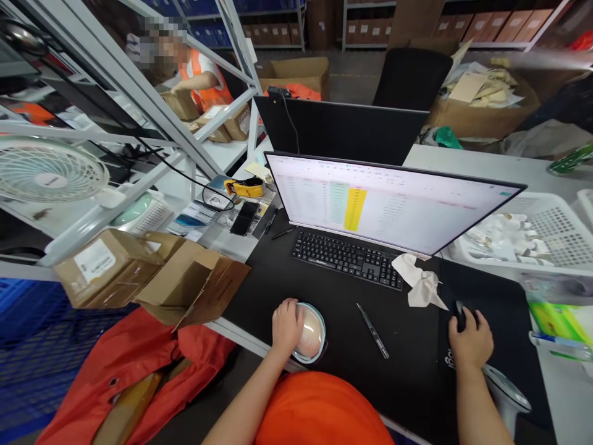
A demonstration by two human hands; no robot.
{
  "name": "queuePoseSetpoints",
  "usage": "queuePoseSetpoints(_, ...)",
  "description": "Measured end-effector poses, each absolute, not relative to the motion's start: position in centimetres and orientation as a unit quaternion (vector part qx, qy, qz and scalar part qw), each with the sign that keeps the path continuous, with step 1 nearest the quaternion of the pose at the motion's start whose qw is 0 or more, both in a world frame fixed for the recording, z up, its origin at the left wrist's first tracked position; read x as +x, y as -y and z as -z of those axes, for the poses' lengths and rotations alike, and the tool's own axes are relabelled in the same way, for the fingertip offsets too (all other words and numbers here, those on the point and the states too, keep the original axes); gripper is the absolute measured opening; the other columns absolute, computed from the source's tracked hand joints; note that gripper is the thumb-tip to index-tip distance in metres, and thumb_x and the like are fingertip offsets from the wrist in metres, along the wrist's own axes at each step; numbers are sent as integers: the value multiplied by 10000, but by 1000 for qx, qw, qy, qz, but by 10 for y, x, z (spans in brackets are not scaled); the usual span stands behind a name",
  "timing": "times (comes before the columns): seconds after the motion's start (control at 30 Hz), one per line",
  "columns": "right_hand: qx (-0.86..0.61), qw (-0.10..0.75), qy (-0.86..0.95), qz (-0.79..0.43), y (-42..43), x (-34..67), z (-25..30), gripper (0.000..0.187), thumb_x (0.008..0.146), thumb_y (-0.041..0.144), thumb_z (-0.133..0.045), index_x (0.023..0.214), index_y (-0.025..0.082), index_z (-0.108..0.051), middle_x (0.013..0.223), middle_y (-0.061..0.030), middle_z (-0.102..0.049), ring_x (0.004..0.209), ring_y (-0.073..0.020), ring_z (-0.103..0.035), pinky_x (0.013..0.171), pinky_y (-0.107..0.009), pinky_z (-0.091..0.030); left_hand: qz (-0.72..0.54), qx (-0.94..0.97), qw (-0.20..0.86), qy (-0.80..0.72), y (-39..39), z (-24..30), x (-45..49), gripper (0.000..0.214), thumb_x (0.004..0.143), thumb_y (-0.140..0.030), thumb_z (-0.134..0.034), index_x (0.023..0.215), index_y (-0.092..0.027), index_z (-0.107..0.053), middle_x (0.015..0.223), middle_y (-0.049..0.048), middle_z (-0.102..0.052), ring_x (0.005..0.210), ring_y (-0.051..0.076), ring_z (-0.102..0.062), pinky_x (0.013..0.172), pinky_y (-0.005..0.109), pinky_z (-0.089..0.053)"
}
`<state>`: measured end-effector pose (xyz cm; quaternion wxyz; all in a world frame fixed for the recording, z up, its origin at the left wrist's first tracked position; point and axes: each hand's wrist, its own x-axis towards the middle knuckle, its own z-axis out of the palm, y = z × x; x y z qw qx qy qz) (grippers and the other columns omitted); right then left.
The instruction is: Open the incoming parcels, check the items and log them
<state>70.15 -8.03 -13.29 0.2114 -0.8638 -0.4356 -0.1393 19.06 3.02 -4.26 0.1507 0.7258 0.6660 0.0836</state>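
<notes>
My left hand (288,327) is closed round the left side of a cup-like round thing (313,332) with a pale blue rim and a shiny pinkish top; its exact kind is unclear. It sits near the desk's front edge. At the right, my right hand (471,340) rests over a black computer mouse (460,314) on a dark mouse pad (503,309). Between the hands lies a dark pen (373,332). Beyond it are a black keyboard (345,258) and a crumpled tissue (420,283). A monitor (333,194) behind the keyboard shows a spreadsheet with a yellow column.
A barcode scanner (506,389) stands beside my right forearm. Cardboard boxes (109,266) and a fan (50,170) are at the left. A phone (244,217) lies left of the monitor, and a white basket (563,225) stands right. Another person (204,77) handles a box behind the frame.
</notes>
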Motion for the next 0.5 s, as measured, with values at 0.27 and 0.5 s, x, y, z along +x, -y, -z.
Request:
queuePoseSetpoints(0.27, -866, 206, 428, 156, 81, 700, 135, 466, 853, 358, -559, 1269, 176, -662, 1405, -145, -516, 1125, -359, -558, 874, -450, -459, -53, 727, 137, -671, -32, 43, 191, 356, 971, -303, -411, 1212, -130, -608, 1191, 157, -648, 1105, 302, -577, 974, 425, -400)
queuePoseSetpoints(0.5, -872, 188, 419, 171, 80, 697, 135, 454, 850, 358, -589, 1266, 197, -670, 1387, -138, -538, 1072, -356, -585, 815, -447, -474, -47, 727, 139, -671, -32, 37, 193, 349, 957, -286, -424, 1207, -138, -617, 1179, 156, -658, 1094, 301, -582, 957, 418, -402)
